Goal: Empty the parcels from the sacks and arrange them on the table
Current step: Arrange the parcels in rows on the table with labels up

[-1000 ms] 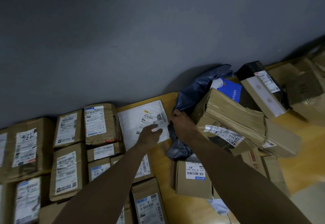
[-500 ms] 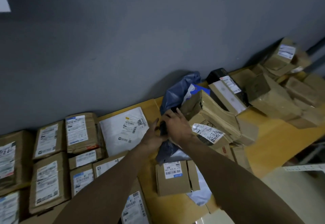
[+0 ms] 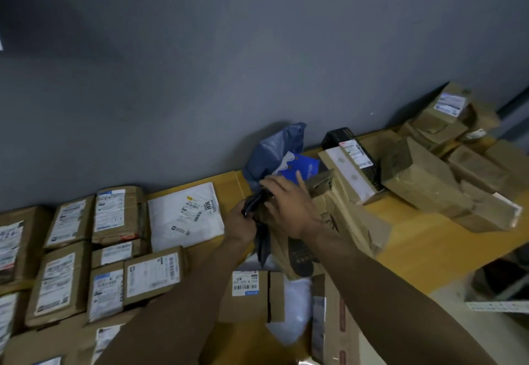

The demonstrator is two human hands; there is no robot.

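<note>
**Grey bag now held by both hands**

Grey plastic is the thing to watch. One second ago the left hand (image 3: 240,223) lay on the white parcel (image 3: 183,218). It has left that parcel and come across to the grey bag (image 3: 272,152). Its fingers (image 3: 246,212) are now curled tight round a dark fold of the bag. The right hand (image 3: 289,205) was low on the bag before. It has slid up, and its fingers lie spread out and fairly straight on top, reaching toward the blue parcel (image 3: 302,168).

I think this means the white parcel is done and the bag is next to be pulled free and laid in the rows.

The bag sits on the surface (image 3: 415,238), between the white parcel and the brown parcel (image 3: 352,221), and it touches both the brown and the blue one. It is long and thin. Its long way runs from the wall (image 3: 257,64) toward the person. The top end sticks up against the wall and leans a little right. The bottom end points down at the person, under the hands.
</note>
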